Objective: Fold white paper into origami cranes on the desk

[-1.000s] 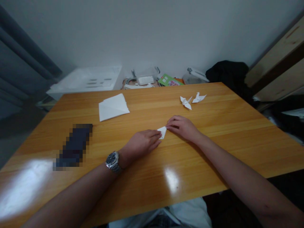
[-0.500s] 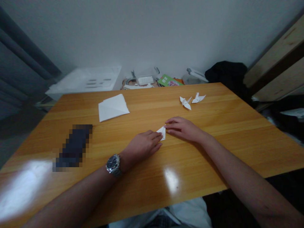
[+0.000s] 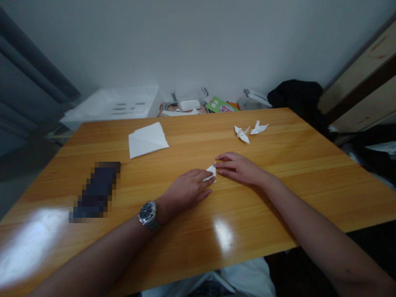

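A small piece of folded white paper (image 3: 211,169) lies on the wooden table (image 3: 185,142), partly covered by my fingers. My left hand (image 3: 192,186) rests over its left side with fingers stretched out, pressing it flat, and the thumb is spread apart. On the right, my right hand (image 3: 236,168) is palm down with its fingers apart. Its fingertips touch the paper's upper right corner. A metal wristwatch (image 3: 148,212) is on my left wrist.
Two folded paper cranes (image 3: 243,134) sit towards the back right. A stack of white paper sheets (image 3: 147,141) lies at the back left. A dark blurred-out flat object (image 3: 98,189) is at the left. Behind the table stands a white foam tray (image 3: 108,103) beside a green booklet (image 3: 220,104).
My left fingers have slid slightly right across the folded paper, covering more of its lower right part. My right hand stays in place.
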`<state>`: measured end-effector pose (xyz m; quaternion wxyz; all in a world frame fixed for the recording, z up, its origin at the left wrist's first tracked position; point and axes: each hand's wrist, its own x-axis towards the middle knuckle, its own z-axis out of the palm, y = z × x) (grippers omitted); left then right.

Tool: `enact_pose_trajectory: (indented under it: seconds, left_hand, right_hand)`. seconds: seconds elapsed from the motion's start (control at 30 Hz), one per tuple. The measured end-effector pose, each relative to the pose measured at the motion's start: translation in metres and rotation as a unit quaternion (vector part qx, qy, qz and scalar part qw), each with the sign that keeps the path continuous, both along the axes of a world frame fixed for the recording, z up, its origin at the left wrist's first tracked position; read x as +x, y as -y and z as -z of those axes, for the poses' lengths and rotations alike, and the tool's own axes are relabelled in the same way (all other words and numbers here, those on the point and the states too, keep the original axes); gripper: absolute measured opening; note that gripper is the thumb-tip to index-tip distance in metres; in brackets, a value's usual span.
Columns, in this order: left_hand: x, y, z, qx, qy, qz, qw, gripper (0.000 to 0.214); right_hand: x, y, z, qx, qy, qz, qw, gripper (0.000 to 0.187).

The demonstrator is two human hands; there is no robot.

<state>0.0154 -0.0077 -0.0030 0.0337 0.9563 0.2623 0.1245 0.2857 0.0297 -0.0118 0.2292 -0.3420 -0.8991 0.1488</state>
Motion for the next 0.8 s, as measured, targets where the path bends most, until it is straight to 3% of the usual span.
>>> enact_pose_trajectory:
  seconds: [0.33, 0.8]
  left_hand:
    - [-0.0003, 0.0007, 0.0022, -0.017, 0.008, -0.005, 1.000, 0.038]
    - [0.0026, 0.0039, -0.0010, -0.015, -0.015, -0.016, 1.000, 0.041]
  right_hand:
    - [0.0033, -0.0018, -0.0061, -0.012, -0.025, 0.022, 0.999, 0.029]
    - [-0.0015, 0.0002, -0.0054, 0.010, 0.038, -0.001, 0.999, 0.033]
